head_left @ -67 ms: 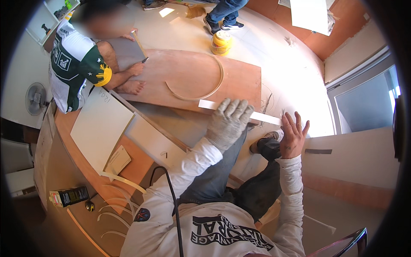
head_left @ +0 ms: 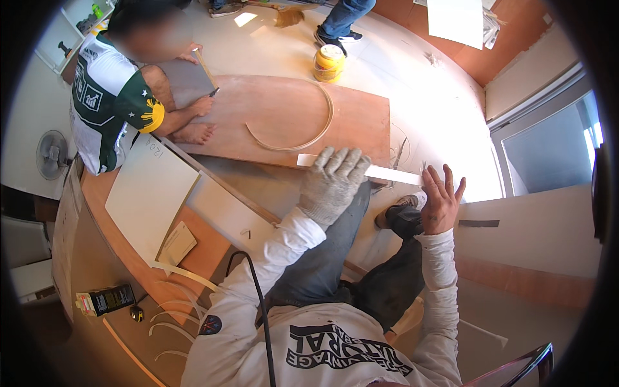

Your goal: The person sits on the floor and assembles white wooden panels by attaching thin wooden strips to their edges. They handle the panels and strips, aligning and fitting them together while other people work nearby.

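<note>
A narrow straight white strip (head_left: 394, 175) runs across in front of me, above my knee. My left hand (head_left: 334, 184), in a dirty pale work glove, is closed over its left part with the fingers bent across it. The strip's left end (head_left: 305, 160) shows past the glove. At the right end my bare right hand (head_left: 441, 197) holds the strip; its outer fingers are spread and raised. The grip underneath is hidden.
Ahead lies a brown board (head_left: 284, 109) carrying a curved pale strip (head_left: 330, 119). A co-worker (head_left: 116, 97) squats there with a tool. A yellow bucket (head_left: 329, 63) stands beyond. White panels (head_left: 151, 187), curled strips (head_left: 173, 316) and a tape measure (head_left: 136, 313) lie left.
My gloved left hand has shifted slightly left along the strip, covering more of its left end. The right hand keeps its place at the other end.
</note>
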Tool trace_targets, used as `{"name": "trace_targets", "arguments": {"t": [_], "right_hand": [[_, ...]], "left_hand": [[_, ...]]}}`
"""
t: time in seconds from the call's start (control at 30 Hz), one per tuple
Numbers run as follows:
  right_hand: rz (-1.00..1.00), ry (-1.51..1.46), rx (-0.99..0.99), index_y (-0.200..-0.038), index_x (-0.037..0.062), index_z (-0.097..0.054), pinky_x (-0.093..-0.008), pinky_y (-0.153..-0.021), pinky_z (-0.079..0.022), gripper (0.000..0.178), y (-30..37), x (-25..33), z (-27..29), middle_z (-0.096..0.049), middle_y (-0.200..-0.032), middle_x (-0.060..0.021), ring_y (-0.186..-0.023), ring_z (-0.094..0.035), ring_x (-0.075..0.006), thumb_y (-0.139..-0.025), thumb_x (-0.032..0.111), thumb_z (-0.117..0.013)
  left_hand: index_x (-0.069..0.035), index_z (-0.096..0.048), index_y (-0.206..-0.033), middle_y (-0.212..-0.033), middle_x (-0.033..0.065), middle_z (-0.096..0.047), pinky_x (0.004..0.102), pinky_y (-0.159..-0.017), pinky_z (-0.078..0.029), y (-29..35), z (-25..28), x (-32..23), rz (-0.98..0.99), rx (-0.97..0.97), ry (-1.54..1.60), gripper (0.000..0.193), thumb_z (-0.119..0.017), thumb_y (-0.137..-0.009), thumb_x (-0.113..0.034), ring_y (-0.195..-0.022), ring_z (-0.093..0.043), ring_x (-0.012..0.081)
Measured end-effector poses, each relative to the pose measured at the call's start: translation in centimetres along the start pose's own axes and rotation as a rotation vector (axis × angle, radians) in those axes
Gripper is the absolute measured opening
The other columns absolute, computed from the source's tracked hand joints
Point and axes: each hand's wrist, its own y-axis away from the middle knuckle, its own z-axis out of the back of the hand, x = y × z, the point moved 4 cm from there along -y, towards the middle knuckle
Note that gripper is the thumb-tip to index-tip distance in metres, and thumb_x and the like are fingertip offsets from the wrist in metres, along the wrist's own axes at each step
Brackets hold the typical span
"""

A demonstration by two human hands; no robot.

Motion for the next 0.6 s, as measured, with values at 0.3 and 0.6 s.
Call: {"name": "trace_targets", "arguments": {"t": [0.3, 0.6], "right_hand": [[0.051, -0.113, -0.129, -0.111, 0.0069, -0.06, -0.0551, -0.102, -0.031, 0.046, -0.7, -1.0, -0.6, -0.061, -0.104, -0.0106, -0.104, -0.056, -0.0294, -0.07, -0.007, -0.048], [0.155, -0.211, 0.033, -0.118, -0.0044, -0.052, -0.0549, -0.103, -0.03, 0.043, -5.6, 5.0, -1.6, -0.052, -0.125, -0.0214, -0.12, -0.046, -0.0386, -0.078, 0.006, -0.06]], "left_hand": [[-0.01, -0.053, -0.124, -0.111, 0.0088, -0.061, 0.0379, -0.093, -0.043, 1.3, 1.7, 6.2, 0.282, 0.045, 0.329, 0.062, -0.076, -0.068, -0.023, -0.106, -0.056, 0.0219], [-0.005, -0.042, -0.134, -0.118, 0.0119, -0.057, 0.0301, -0.087, -0.052, 1.4, -5.2, 10.0, 0.606, -0.128, 1.465, 0.064, -0.072, -0.077, -0.005, -0.105, -0.057, 0.0184]]}}
